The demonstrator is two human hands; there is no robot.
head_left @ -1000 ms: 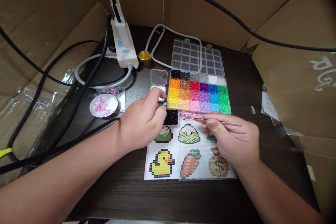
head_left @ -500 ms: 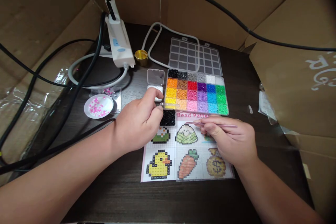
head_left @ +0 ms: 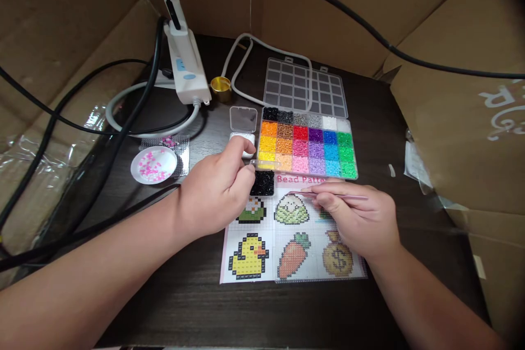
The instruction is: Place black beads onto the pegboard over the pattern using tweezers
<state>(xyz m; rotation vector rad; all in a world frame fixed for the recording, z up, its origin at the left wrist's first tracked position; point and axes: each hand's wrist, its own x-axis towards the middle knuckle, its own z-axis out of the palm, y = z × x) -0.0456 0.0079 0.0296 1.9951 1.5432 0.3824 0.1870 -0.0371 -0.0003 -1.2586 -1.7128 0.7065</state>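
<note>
My right hand (head_left: 363,221) is closed on pink tweezers (head_left: 340,196), whose tip points left over the top of a green and white figure (head_left: 291,209) on the bead pattern sheet (head_left: 262,232). A clear pegboard (head_left: 315,224) lies over the right part of the sheet. My left hand (head_left: 219,186) pinches the edge of a small clear box of black beads (head_left: 262,182), with its lid raised, at the sheet's top edge. Behind my left fingers, a small box of white beads (head_left: 247,142) stands open, partly covered.
A sorting case (head_left: 307,142) of many-coloured beads lies open behind the sheet. To the left are a white dish (head_left: 153,165) of pink and white beads, a gold cup (head_left: 221,89), a power strip (head_left: 191,74) and black cables (head_left: 110,172). Cardboard walls (head_left: 447,136) surround the table.
My right hand and the tweezers have shifted slightly left, their tip still over the top of the green and white figure. The left hand stays in place at the black bead box.
</note>
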